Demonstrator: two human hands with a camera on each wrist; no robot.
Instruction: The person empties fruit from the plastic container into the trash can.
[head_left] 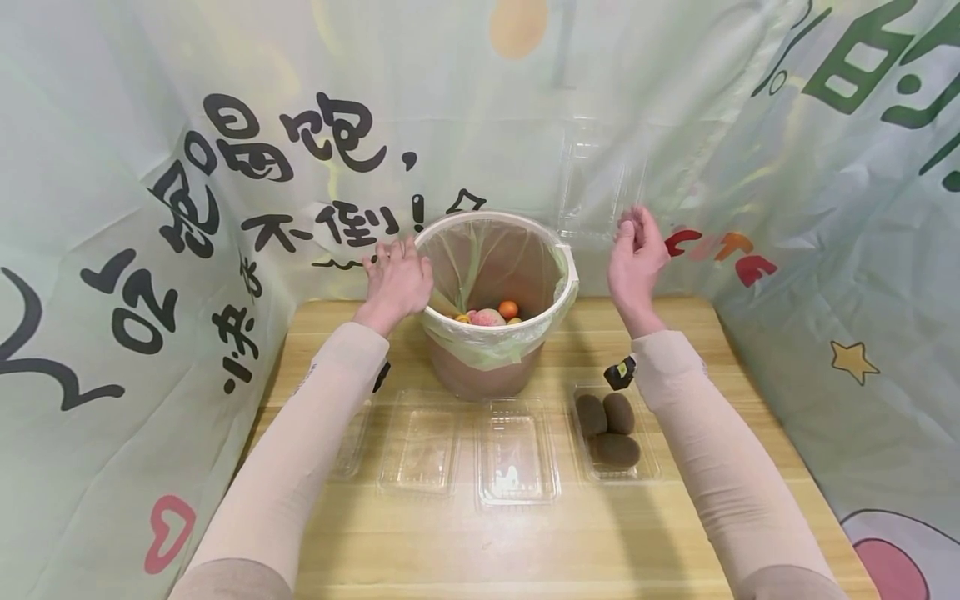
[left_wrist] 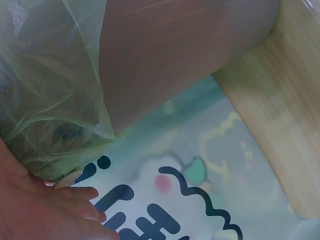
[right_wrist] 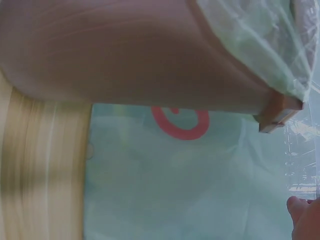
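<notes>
My left hand (head_left: 399, 282) touches the left side of a bin's rim, its fingers extended. In the left wrist view that hand (left_wrist: 47, 205) lies beside the pale green liner bag (left_wrist: 55, 90). My right hand (head_left: 636, 258) pinches the lower edge of a clear plastic box (head_left: 600, 179), raised behind and right of the bin. In the right wrist view only part of that box (right_wrist: 302, 155) shows, at the right edge. The brownish bin (head_left: 480, 379) stands upright, lined with the bag. Inside lie a pinkish round fruit (head_left: 487, 317), an orange fruit (head_left: 509, 309) and smaller yellowish ones.
Before the bin, a clear tray (head_left: 617, 479) holds three brown, kiwi-like fruits (head_left: 618, 451). More clear trays (head_left: 517, 492) (head_left: 418, 486) stand left of it, one partly behind my left sleeve (head_left: 322, 417). Printed cloth walls (head_left: 465, 142) surround the wooden table (head_left: 420, 550).
</notes>
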